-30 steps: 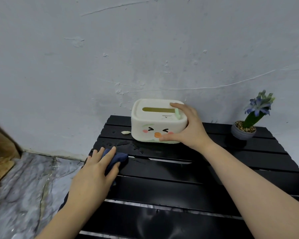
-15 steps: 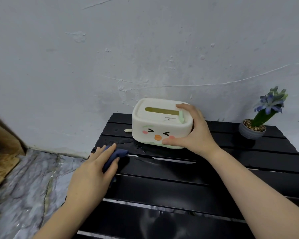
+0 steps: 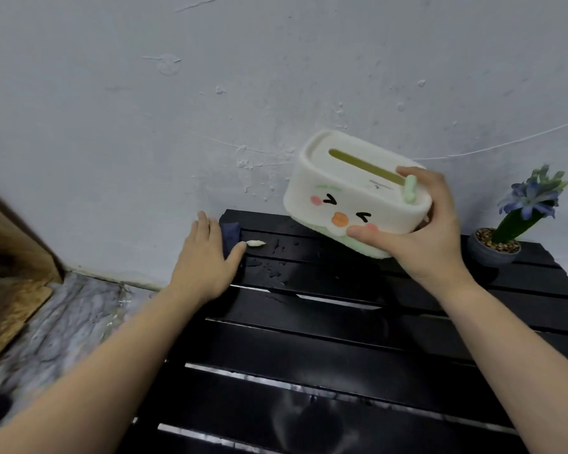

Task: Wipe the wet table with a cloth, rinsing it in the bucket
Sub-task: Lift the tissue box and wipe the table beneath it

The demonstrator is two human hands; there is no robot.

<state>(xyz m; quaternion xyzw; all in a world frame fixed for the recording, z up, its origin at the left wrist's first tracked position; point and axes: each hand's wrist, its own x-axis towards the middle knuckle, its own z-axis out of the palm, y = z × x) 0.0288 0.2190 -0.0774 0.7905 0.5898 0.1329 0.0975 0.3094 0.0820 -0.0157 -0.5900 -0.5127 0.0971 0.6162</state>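
Note:
The black slatted table fills the lower middle, with water drops near its far left part. My left hand lies flat with straight fingers on a dark blue cloth at the table's far left corner; most of the cloth is hidden under the palm. My right hand grips a cream tissue box with a cartoon face, held tilted above the table's back edge. No bucket is in view.
A small pale scrap lies on the table just right of my left fingers. A potted blue hyacinth stands at the back right corner. The grey wall runs close behind. Marbled floor and a wooden panel lie at the left.
My right hand has lifted the tissue box off the table and tilted it. My left hand has slid the cloth from the left edge back to the far left corner.

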